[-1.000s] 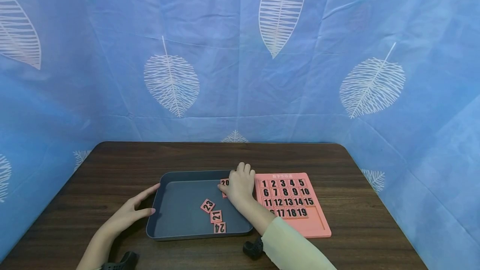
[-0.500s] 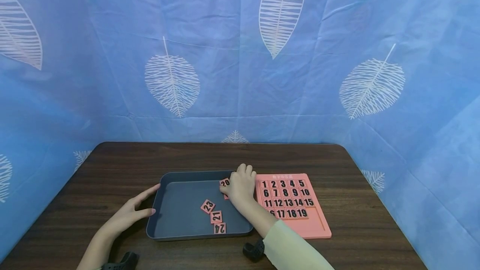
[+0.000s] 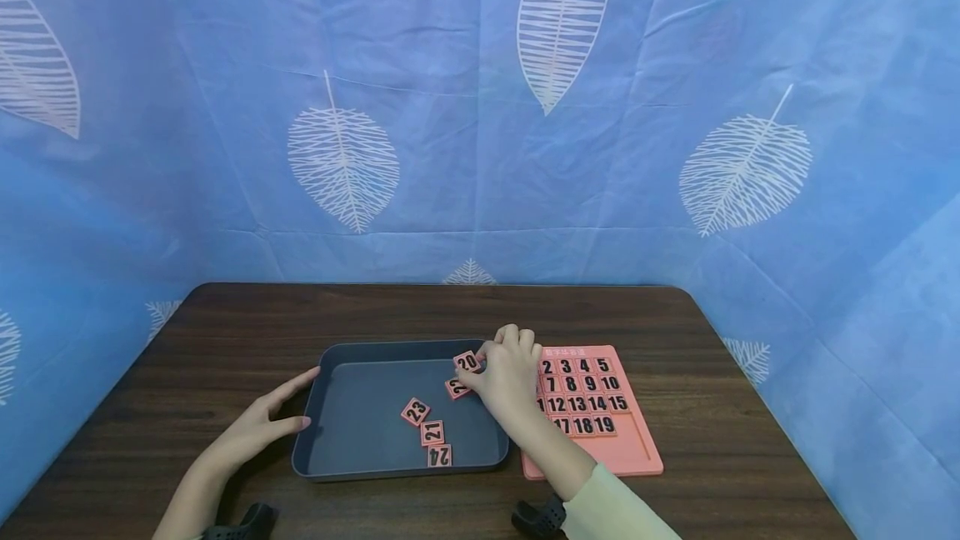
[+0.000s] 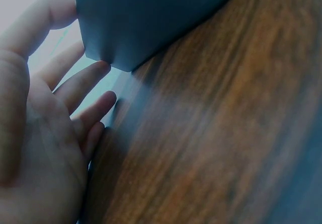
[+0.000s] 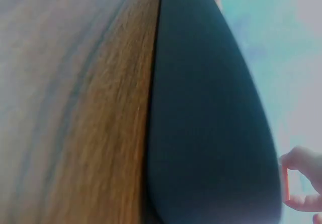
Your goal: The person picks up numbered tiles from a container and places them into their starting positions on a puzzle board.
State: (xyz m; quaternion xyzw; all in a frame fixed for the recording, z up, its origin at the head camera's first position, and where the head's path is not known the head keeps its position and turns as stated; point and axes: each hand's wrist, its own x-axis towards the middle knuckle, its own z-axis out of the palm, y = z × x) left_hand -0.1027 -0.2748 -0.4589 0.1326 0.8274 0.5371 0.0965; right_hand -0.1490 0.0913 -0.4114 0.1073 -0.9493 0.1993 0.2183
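My right hand point(image 3: 512, 373) pinches a pink number tile marked 20 point(image 3: 466, 361) between thumb and index finger, over the right side of the dark grey tray point(image 3: 352, 350). The tile shows edge-on as an orange strip point(image 5: 286, 182) in the right wrist view. Just below it, the thumb partly covers another tile point(image 3: 457, 388). Tiles 23 point(image 3: 416, 412), 21 point(image 3: 432, 432) and 24 point(image 3: 439, 456) lie in the tray. My left hand point(image 3: 255, 427) touches the tray's left side with fingers spread; the left wrist view shows fingertips against its outer wall point(image 4: 146, 17).
Right of the tray lies a pink number board point(image 3: 633, 448) with tiles up to 19 in rows; my right hand and forearm cover its left part. Its bottom row is a bare recess. The wooden table point(image 3: 735, 440) ends at a blue leaf-print cloth point(image 3: 450, 165).
My right hand has shifted right toward the board, and tile 20 has moved right and tilted with it. The tile below has turned and shows more. My left hand has stayed put.
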